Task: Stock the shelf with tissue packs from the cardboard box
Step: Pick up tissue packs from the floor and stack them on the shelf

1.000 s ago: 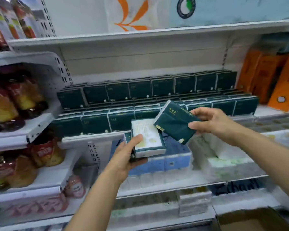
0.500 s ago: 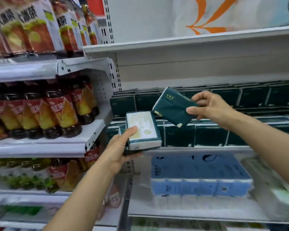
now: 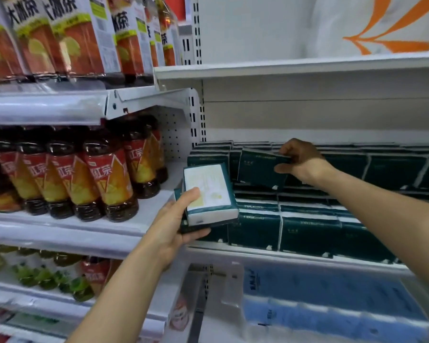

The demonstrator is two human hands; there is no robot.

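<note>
**Filling the back row, spare packs waiting**

Facing the white shelf [image 3: 307, 256], I see it already carries rows of dark green tissue packs [image 3: 310, 233], a front row at the lip and more stacked behind. To the left, on the neighbouring unit, stand tea bottles [image 3: 104, 179]; below lie blue wrapped bundles [image 3: 332, 293]. The cardboard box is out of view.

My right hand [image 3: 300, 159] reaches deep over the front row, fingers and thumb clamped on one green pack [image 3: 260, 169], held on edge and a little tilted, at the back row's left end. I cannot tell whether its lower edge touches the packs beneath yet.

My left hand [image 3: 174, 226] holds a small stack of spare packs [image 3: 208, 194] just in front of the shelf, thumb pressed on the pale top face, fingers curled underneath.

What worries me: the pack is tilted, so letting go early could tip it forward onto the front row. My forearm crosses close above those front packs and could drag one off the lip. The left stack is only pinched; its top pack could slide.
</note>
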